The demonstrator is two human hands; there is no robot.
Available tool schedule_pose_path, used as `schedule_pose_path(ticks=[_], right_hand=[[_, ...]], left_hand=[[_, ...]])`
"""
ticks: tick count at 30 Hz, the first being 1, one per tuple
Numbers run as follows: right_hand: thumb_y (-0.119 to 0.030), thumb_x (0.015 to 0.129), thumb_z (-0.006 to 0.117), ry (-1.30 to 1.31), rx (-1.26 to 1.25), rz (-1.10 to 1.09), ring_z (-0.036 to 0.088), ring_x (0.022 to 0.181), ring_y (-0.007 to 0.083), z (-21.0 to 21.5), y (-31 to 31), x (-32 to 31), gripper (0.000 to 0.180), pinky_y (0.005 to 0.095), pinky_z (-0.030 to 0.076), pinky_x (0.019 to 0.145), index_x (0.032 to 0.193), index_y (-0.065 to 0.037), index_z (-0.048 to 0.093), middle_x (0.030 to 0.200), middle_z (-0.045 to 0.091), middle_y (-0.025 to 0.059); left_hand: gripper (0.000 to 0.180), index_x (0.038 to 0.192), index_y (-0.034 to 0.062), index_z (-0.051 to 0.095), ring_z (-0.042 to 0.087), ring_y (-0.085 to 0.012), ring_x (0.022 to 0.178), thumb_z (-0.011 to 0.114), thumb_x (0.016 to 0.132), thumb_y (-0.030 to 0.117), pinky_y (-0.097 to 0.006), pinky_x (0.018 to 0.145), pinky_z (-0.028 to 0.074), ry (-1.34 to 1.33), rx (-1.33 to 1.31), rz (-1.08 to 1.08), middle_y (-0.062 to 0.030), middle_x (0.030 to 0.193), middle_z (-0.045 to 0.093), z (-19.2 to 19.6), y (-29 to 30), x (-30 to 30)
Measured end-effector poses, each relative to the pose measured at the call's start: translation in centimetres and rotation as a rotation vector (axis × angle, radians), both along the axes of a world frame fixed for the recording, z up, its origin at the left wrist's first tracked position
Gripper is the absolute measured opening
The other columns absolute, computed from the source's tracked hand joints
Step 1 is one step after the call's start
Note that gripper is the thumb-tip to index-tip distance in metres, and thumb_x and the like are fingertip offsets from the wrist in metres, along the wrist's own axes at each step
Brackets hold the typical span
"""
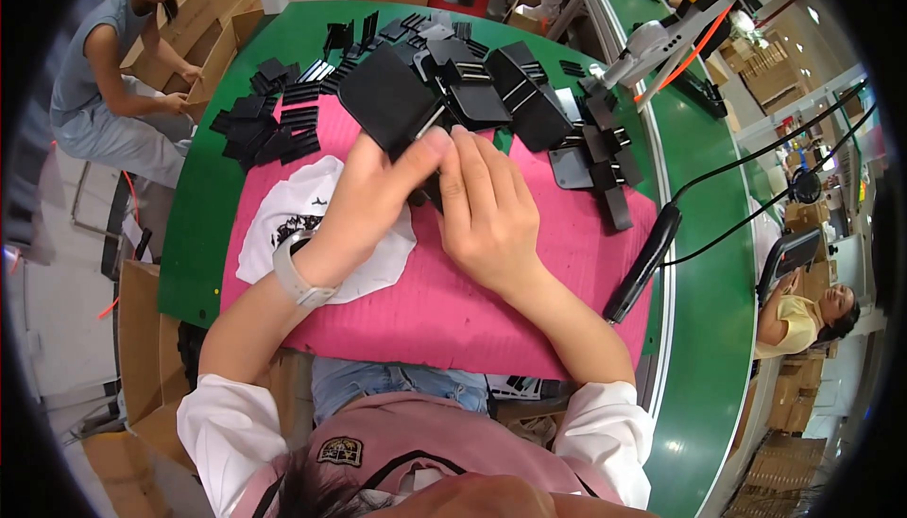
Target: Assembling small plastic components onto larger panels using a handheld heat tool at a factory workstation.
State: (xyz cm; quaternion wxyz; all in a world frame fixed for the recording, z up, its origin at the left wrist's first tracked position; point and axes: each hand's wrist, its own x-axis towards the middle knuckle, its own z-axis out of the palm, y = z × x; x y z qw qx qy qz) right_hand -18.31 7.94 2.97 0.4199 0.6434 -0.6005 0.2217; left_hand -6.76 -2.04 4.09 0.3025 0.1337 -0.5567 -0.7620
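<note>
A black, flat, rounded-corner plate (pixel 389 93) with a metal pin along its near edge is tilted up in front of me. My left hand (pixel 373 182) is closed on that near edge, the thumb lying along it. My right hand (pixel 487 211) meets it there, its fingers pressed together against the same edge; its fingertips are partly hidden. Dark material shows below, between the hands. Under my left wrist lies a white sheet (pixel 373 258) with a heap of tiny black pieces (pixel 291 227). Behind the hands are black hinged plates (pixel 477 102) in a pile.
Pink sheeting (pixel 453 334) covers part of the green table (pixel 194 267). A black corded handheld tool (pixel 645 267) lies at the right. Stacks of small black parts (pixel 250 130) stand left and at the back. One person (pixel 118 74) bends over a cardboard box; another (pixel 803 319) is far right.
</note>
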Motion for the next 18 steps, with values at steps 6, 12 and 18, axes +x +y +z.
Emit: schedule_pose_path(ticks=[6,12,18], right_hand=[[-0.017,0.068,0.073,-0.624,0.212,0.442,0.061,0.095,0.0339,0.8,1.1,-2.0,0.053,0.0380,0.049,0.080,0.115,0.000,0.056,0.106,0.061,0.0181],[-0.010,0.072,0.066,-0.588,0.347,0.180,0.061,0.089,0.0291,-0.4,-5.3,-3.9,0.031,0.0393,0.051,0.072,0.101,-0.003,0.061,0.095,0.063,0.0134],[-0.012,0.072,0.065,-0.500,0.543,0.038,0.062,0.091,0.0289,-3.8,-15.6,-4.8,0.025,0.0400,0.053,0.074,0.096,-0.003,0.065,0.096,0.063,0.0141]], left_hand=[[0.026,0.110,0.0045,0.055,0.057,-0.0092,0.087,0.060,0.091,0.021,-0.025,0.075,0.046,0.017,-0.059,0.291,-0.0023,0.101,0.061,-1.8,-4.6,2.1],[0.027,0.120,0.0016,0.052,0.058,-0.0180,0.106,0.049,0.095,0.013,-0.033,0.093,0.045,0.218,0.044,0.281,-0.0085,0.116,0.060,-2.2,-9.8,8.1],[0.026,0.112,0.0063,0.056,0.060,-0.0127,0.092,0.055,0.093,0.023,-0.027,0.079,0.048,0.072,0.214,0.348,-0.0039,0.104,0.063,-4.7,-10.8,7.0]])
